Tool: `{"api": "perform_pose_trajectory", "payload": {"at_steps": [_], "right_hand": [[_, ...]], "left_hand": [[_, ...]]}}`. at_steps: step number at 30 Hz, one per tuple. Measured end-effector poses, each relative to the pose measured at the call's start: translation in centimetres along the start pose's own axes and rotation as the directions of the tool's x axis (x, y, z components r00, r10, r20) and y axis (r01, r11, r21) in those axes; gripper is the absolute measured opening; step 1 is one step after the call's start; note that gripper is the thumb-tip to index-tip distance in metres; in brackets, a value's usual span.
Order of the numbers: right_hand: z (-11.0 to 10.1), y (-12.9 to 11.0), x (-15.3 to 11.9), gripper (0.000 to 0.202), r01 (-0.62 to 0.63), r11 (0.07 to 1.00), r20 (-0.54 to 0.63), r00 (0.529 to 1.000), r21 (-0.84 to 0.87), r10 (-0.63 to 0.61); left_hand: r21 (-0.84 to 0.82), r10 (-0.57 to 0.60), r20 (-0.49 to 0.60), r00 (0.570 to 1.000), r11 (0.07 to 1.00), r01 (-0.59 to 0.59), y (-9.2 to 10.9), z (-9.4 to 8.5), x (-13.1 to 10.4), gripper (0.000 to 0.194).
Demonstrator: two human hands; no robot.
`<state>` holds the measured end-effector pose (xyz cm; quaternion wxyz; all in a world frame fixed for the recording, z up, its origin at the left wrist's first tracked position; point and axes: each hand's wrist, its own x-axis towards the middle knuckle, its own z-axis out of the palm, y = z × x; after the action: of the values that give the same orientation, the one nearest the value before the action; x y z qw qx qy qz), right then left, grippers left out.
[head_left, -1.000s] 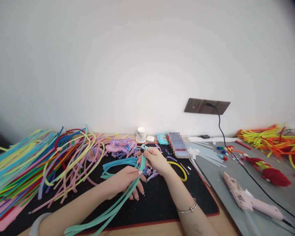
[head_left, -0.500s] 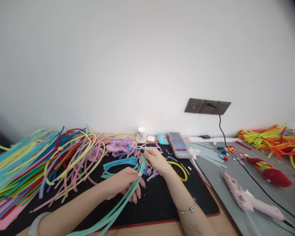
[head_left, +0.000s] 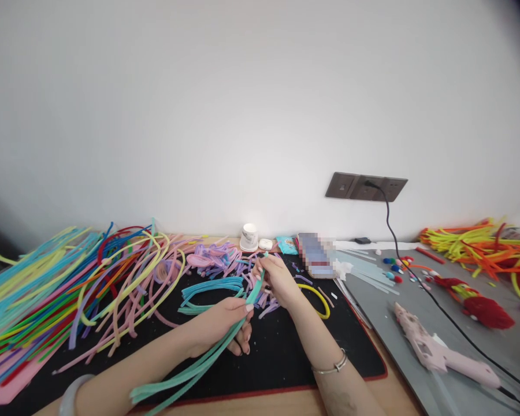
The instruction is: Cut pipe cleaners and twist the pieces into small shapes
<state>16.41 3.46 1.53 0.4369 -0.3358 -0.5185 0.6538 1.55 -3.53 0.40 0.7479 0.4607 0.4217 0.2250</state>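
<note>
A bundle of mint-green pipe cleaners runs through both hands, its loose ends hanging toward the near edge at lower left. My left hand is closed round the middle of the bundle, thumb on top. Farther up, my right hand pinches the bundle near its upper end, which pokes out just above the fingers. Behind my left hand lies a curved bunch of blue pipe cleaners on the black mat. A bent yellow pipe cleaner rests right of my right wrist.
Multicoloured pipe cleaners are heaped at left, pink and purple ones at the back. A paper cup and a phone stand near the wall. On the grey board lie a pink glue gun, its cord, and a red fuzzy piece.
My right hand has shifted slightly right and upright along the bundle's end. The bundle's loose lower ends have drawn up into view, and my left fingers have curled in more.
</note>
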Motion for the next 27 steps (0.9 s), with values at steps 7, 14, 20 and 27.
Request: {"api": "perform_pose_trajectory", "payload": {"at_steps": [7, 14, 20, 27], "right_hand": [[-0.5, -0.5, 0.1, 0.036, 0.122, 0.986, -0.048, 0.991, -0.113, -0.128], [-0.4, -1.3, -0.4, 0.039, 0.168, 0.973, -0.045, 0.983, -0.157, -0.177], [-0.8, -1.8, -0.5, 0.036, 0.239, 0.965, -0.058, 0.968, -0.110, -0.246], [-0.9, -1.9, -0.5, 0.033, 0.237, 0.971, -0.030, 0.971, -0.034, -0.238]], "left_hand": [[0.269, -0.028, 0.144, 0.989, 0.963, -0.012, 1.3, -0.1, -1.1, 0.033], [0.460, 0.034, 0.154, 0.988, 0.882, -0.102, 3.1, -0.5, -1.5, 0.035], [-0.033, -0.071, 0.111, 0.991, 0.997, 0.075, 2.2, -1.7, -0.2, 0.024], [-0.313, -0.047, 0.045, 0.998, 0.948, 0.058, 1.6, -3.2, 0.5, 0.027]]}}
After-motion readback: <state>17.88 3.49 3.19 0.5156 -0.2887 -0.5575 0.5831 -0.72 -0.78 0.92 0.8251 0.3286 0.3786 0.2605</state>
